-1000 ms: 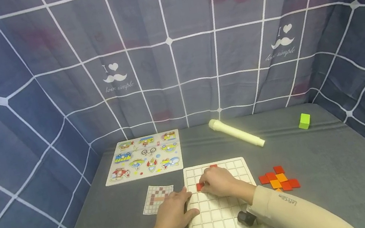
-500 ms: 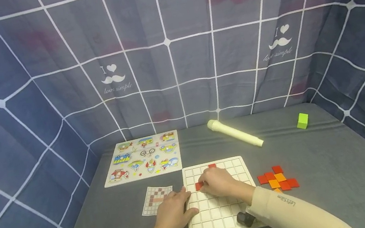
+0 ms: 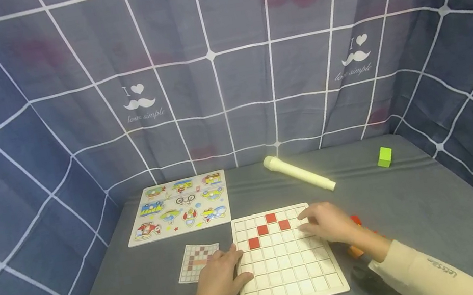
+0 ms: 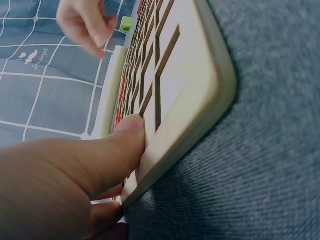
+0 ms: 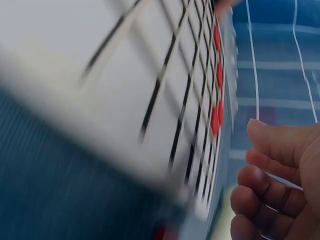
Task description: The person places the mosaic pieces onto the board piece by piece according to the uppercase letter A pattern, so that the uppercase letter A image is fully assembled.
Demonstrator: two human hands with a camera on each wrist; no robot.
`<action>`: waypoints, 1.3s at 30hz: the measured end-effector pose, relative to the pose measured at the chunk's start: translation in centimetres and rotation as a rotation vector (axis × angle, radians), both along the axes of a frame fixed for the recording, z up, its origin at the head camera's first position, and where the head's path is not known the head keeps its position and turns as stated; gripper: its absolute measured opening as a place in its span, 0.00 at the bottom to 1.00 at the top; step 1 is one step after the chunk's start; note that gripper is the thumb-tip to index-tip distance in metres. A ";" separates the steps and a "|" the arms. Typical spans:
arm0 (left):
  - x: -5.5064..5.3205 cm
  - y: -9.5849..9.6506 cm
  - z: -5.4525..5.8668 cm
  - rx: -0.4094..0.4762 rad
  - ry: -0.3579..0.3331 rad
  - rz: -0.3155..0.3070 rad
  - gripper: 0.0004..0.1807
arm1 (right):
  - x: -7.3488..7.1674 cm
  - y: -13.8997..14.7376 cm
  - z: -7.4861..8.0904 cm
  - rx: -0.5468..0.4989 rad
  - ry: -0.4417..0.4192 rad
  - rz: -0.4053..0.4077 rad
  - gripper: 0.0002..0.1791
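A pale wooden grid board (image 3: 285, 277) lies in front of me in the head view. Several red square tiles (image 3: 262, 230) sit in its upper cells. My left hand (image 3: 218, 278) steadies the board's left side; in the left wrist view the thumb (image 4: 131, 125) rests on its top near the edge and the other fingers are at its side. My right hand (image 3: 326, 222) hovers by the board's upper right edge, its fingers loosely bent with nothing seen between them. Red and orange tiles (image 3: 356, 251) on the table are partly hidden behind the right wrist.
A small printed pattern card (image 3: 189, 268) lies left of the board, partly covered by the left hand. Farther back are a picture peg puzzle (image 3: 186, 200), a pale yellow microphone-shaped stick (image 3: 298, 174) and a green block (image 3: 384, 157). Grid-patterned curtains (image 3: 245, 84) enclose the table.
My right hand has let go of the red tile in the board's left part and moved right, uncovering more red tiles. My left hand stays at the board's edge.
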State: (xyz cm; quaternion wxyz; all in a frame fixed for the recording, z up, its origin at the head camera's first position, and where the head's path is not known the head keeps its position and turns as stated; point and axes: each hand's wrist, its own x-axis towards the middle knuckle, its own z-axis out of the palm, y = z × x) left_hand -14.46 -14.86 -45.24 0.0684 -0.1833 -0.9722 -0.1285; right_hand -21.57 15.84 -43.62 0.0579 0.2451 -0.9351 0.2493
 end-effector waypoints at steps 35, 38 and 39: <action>0.5 -0.8 0.2 0.019 -0.076 -0.052 0.30 | -1.0 12.5 -2.7 -0.011 -0.164 -0.163 0.12; 0.5 -0.8 0.2 0.020 -0.076 -0.058 0.30 | -1.1 12.8 -2.9 -0.027 -0.156 -0.175 0.11; 0.4 -0.7 0.3 0.020 -0.074 -0.061 0.30 | -1.1 12.9 -2.9 -0.033 -0.152 -0.185 0.11</action>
